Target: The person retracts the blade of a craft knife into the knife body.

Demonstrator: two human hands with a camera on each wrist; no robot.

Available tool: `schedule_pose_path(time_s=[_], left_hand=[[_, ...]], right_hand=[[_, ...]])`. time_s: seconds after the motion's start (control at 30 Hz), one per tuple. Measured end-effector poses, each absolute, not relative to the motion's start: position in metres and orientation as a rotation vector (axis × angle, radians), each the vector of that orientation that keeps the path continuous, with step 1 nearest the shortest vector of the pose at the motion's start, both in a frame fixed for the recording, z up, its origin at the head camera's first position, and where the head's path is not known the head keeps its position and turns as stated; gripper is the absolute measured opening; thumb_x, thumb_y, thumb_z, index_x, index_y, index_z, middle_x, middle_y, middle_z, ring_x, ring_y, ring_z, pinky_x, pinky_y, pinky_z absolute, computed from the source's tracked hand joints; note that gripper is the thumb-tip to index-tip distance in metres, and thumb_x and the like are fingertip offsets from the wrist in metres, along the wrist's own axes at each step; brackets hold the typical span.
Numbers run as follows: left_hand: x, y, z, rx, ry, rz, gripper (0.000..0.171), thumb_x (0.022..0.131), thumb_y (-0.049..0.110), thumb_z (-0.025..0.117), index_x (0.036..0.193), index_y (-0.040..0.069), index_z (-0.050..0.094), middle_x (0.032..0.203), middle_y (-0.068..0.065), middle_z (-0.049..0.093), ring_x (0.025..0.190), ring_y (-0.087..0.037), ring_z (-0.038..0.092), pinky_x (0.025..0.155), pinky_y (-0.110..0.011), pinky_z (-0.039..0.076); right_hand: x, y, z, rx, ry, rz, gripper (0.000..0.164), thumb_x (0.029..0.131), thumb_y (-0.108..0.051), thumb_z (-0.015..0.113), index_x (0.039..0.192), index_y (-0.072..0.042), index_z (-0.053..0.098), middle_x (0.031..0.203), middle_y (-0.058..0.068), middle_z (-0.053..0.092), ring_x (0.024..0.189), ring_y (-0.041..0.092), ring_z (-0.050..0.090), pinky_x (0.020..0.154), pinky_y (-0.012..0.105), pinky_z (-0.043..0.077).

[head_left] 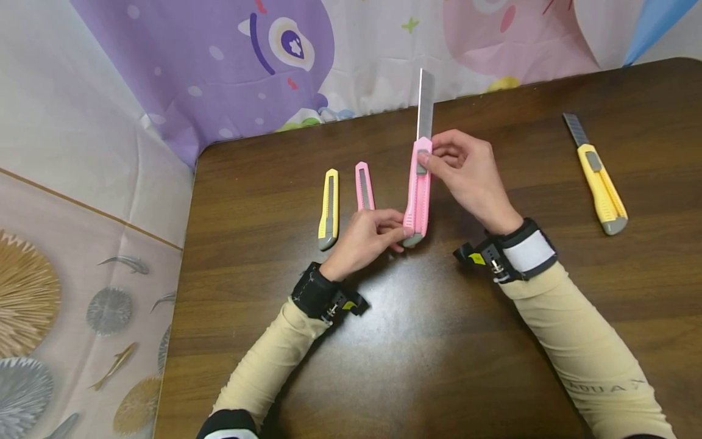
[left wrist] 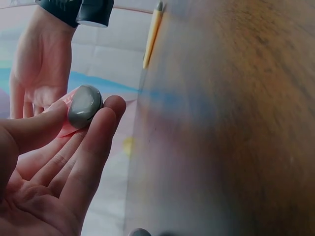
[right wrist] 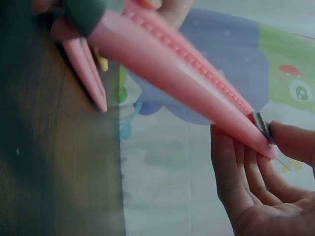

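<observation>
Between both hands a pink utility knife (head_left: 420,189) is held above the table, its long blade (head_left: 425,107) extended toward the back. My left hand (head_left: 364,241) pinches the grey end cap (left wrist: 85,106) between thumb and fingers. At the front end, my right hand (head_left: 468,177) grips the knife, thumb on the grey slider (right wrist: 262,127) and fingers beneath the body. Another pink utility knife (head_left: 364,186) lies behind my left hand, its lower part hidden. Left of it lies a yellow utility knife (head_left: 329,210), no blade sticking out.
On the right side of the brown wooden table (head_left: 439,366) lies a second yellow utility knife (head_left: 602,189) with its blade (head_left: 575,129) extended. A printed curtain (head_left: 373,61) hangs along the table's back edge. Patterned cloth (head_left: 82,201) hangs beyond the left edge.
</observation>
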State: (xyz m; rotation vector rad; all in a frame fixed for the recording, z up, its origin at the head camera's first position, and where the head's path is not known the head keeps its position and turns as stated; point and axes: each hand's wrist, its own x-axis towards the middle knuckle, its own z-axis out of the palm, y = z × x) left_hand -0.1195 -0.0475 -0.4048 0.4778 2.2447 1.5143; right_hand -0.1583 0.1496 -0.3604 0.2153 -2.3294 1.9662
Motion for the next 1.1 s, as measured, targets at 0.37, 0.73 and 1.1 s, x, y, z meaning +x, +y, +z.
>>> schedule_pose_path(time_s=[0.37, 0.73, 1.1], left_hand=[[-0.1157, -0.0415, -0.4116, 0.51, 2.188, 1.513, 0.015, 0.092, 0.003, 0.066, 0.104, -0.006, 0.068, 0.099, -0.022, 0.074, 0.071, -0.021, 0.073, 0.066, -0.032, 0.063], [-0.1143, -0.0403, -0.4107, 0.541, 2.184, 1.51, 0.014, 0.093, 0.004, 0.066, 0.102, -0.005, 0.067, 0.098, -0.022, 0.075, 0.076, -0.027, 0.074, 0.067, -0.033, 0.064], [-0.1147, -0.04, -0.4103, 0.547, 2.205, 1.483, 0.013, 0.093, 0.005, 0.066, 0.102, -0.004, 0.067, 0.096, -0.02, 0.075, 0.076, -0.027, 0.074, 0.065, -0.032, 0.063]], right_hand=[[-0.1585, 0.1492, -0.3612, 0.254, -2.525, 1.748, 0.024, 0.095, -0.017, 0.065, 0.106, 0.004, 0.066, 0.095, 0.018, 0.074, 0.072, -0.009, 0.063, 0.063, 0.01, 0.051], [-0.1597, 0.1473, -0.3668, 0.281, -2.617, 1.654, 0.029, 0.1, -0.022, 0.057, 0.097, 0.003, 0.071, 0.064, -0.001, 0.06, 0.052, 0.005, 0.053, 0.048, 0.016, 0.043], [-0.1584, 0.1484, -0.3665, 0.243, -2.631, 1.568, 0.03, 0.101, -0.023, 0.056, 0.089, 0.001, 0.07, 0.062, 0.001, 0.05, 0.053, 0.005, 0.041, 0.045, 0.02, 0.031]])
